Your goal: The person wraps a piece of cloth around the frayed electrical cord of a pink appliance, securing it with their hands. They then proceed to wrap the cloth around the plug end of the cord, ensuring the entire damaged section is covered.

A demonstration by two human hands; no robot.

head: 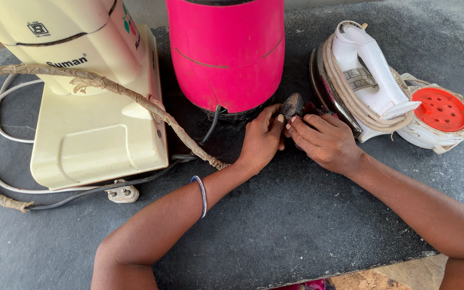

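My left hand (pixel 261 140) and my right hand (pixel 322 140) meet at a small dark plug (pixel 292 104) on the dark slab, both gripping it with the fingertips. The plug sits just in front of a pink cylindrical appliance (pixel 226 51), between it and a white clothes iron (pixel 358 75) lying on its side with its cloth-covered cord wound round it. A thin black cable (pixel 210 126) runs down from the pink appliance's base. A thin bangle is on my left wrist.
A cream mixer-grinder base (pixel 89 107) stands at left, with a frayed cloth-wrapped cord (pixel 108 86) draped over it, a white cable looped beside it and a white plug (pixel 123 193) below. A white device with a red perforated disc (pixel 440 110) lies at right. The slab's edge (pixel 350 268) runs along the bottom.
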